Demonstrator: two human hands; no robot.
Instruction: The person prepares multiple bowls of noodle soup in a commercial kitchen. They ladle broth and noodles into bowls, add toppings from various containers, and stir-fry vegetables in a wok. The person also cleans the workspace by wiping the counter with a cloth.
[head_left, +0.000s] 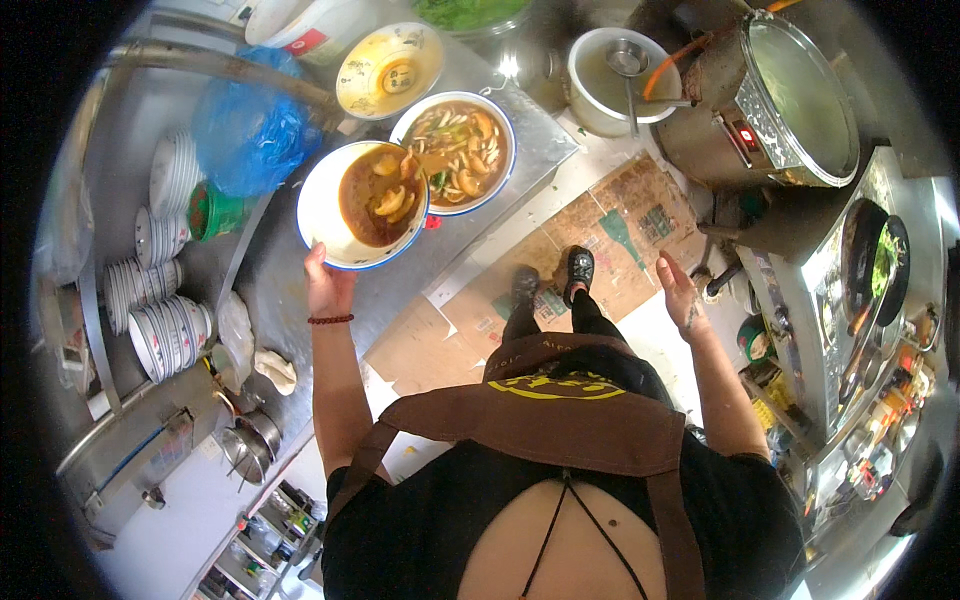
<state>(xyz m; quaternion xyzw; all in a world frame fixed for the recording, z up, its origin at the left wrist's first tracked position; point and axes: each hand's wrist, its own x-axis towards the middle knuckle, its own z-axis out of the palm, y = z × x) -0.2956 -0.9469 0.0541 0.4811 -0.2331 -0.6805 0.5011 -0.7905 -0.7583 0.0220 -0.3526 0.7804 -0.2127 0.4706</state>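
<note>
My left hand (330, 289) grips the lower edge of a white, blue-rimmed bowl (322, 199), which is tilted to the right. Brown broth with pale chunks (384, 196) has gathered on that side, and some appears to run over the rim. Under and beside the rim is a second blue-rimmed bowl (459, 154), filled with broth, pale strips and greens. Behind them is a patterned bowl (360, 75) with sauce residue in its bottom. My right hand (679, 294) is held out over the floor, holding nothing, its thumb apart.
A steel counter (281, 259) carries the bowls. Stacked bowls (169, 337) and a blue plastic bag (255, 127) are at left. To the right stand a white pot (581, 94) with a ladle (628, 75), a large steel cooker (712, 112) and a wok (859, 247). Flattened cardboard (540, 247) covers the floor.
</note>
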